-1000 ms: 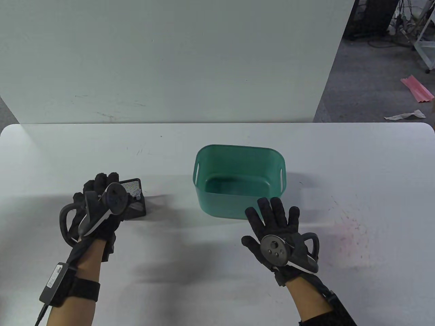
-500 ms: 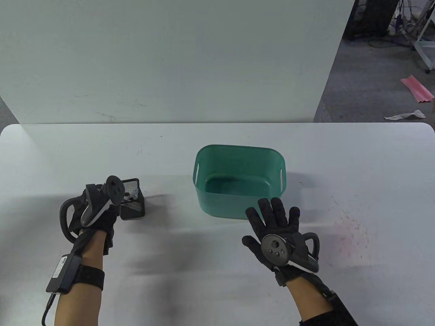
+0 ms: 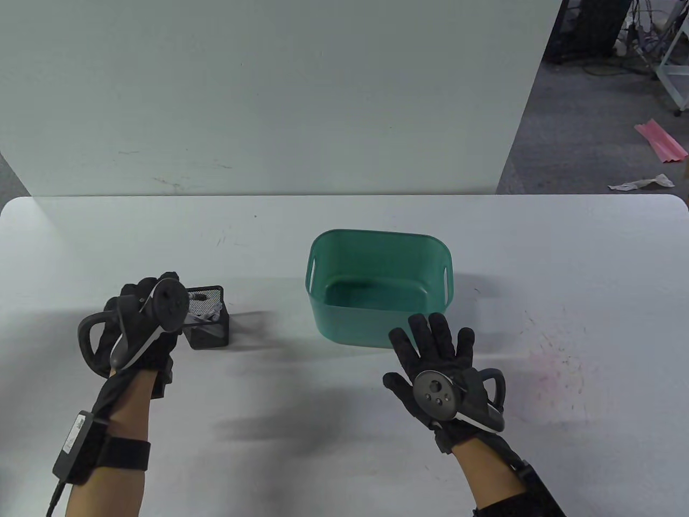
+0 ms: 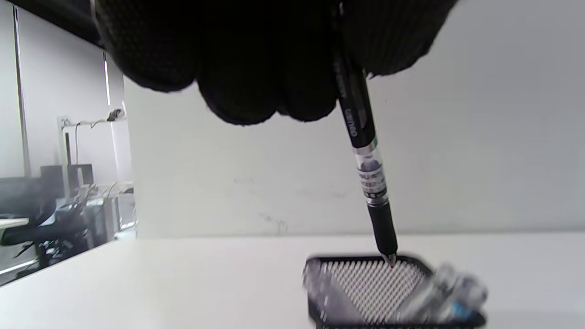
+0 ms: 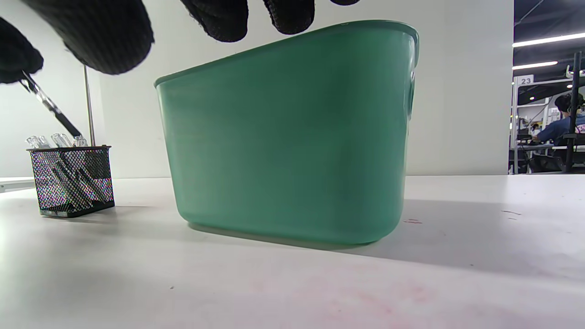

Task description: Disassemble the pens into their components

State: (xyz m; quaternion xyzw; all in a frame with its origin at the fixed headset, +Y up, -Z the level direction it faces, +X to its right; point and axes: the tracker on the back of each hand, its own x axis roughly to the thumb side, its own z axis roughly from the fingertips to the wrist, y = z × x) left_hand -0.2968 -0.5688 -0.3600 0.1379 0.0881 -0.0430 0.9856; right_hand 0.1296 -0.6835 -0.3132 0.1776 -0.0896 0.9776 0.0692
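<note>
1. We had our left hand (image 3: pixel 141 328) raised over the mesh holder (image 3: pixel 207 323), which stood on the table (image 3: pixel 344 458) well to the left of the bin (image 3: pixel 377 285). We judged the holder was kept on that side so the left hand could draw pens from it.

2. That grip was clamped on a pen (image 4: pixel 363 155): in the left wrist view the curled fingers (image 4: pixel 256 59) wrapped the upper barrel, and the pen hung tip-down and slightly tilted. Its tip sat right at the holder's rim; we could not tell whether it had fully cleared the opening.

3. Other pens (image 5: pixel 55 139) leaned inside the holder, their clear ends showing above the rim in the right wrist view. They were blurred in the left wrist view, so we did not count them.

4. Our right hand (image 3: pixel 441 371) lay flat, palm down, on the table just in front of the bin. Its grip was apart, fingers straight and spread, holding nothing; the fingertips reached close to the bin's near wall, and we could not tell whether they touched it.

5. We read that placing as waiting: the right hand was parked near the bin, ready to meet the pen and help pull it apart.

6. The bin looked empty in the table view, so we judged no parts had yet been dropped in and the disassembly had barely begun.
</note>
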